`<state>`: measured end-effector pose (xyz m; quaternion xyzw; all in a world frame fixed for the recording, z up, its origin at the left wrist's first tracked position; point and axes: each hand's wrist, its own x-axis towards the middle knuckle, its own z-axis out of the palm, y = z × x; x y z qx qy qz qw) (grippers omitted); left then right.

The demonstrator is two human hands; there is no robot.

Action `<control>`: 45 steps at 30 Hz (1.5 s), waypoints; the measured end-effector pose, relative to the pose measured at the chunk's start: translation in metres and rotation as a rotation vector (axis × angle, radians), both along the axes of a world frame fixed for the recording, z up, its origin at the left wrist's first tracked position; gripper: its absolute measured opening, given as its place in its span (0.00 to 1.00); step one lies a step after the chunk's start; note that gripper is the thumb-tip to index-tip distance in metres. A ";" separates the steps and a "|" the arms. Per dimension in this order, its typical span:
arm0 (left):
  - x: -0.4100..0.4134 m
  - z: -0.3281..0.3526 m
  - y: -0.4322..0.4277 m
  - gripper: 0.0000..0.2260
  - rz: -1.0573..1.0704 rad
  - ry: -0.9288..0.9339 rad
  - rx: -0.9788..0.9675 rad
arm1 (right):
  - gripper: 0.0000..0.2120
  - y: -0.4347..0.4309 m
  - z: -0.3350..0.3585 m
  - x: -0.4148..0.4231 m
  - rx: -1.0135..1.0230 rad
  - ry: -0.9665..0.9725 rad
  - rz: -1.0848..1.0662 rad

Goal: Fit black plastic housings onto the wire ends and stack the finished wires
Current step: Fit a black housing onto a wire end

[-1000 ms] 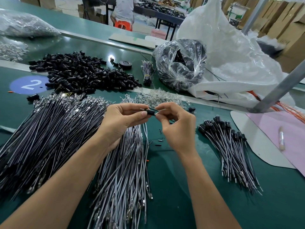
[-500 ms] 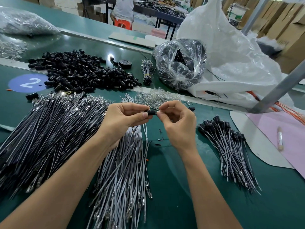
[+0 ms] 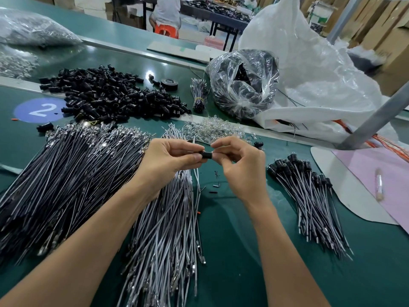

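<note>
Left hand pinches a black housing at one end, my right hand pinches the other. Finished wires lie piled to my right.

Green bench (matte) bears wire piles, housings.

White "2" on blue floor-style sticker

Both bare arms reach forward. The left hand and right hand meet, fingers curled, pinching a small black housing.
</note>
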<state>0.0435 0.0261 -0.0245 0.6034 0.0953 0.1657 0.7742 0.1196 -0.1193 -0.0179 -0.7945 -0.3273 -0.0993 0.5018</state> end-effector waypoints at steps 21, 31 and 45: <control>0.000 0.004 0.001 0.09 -0.029 0.014 -0.066 | 0.09 -0.007 0.004 0.006 -0.111 -0.020 0.120; -0.002 0.004 0.021 0.09 0.242 -0.027 -0.274 | 0.10 -0.025 0.012 0.018 0.163 0.262 -0.049; -0.003 0.010 0.013 0.11 -0.155 -0.026 -0.148 | 0.11 -0.024 0.025 0.010 0.858 0.810 0.305</control>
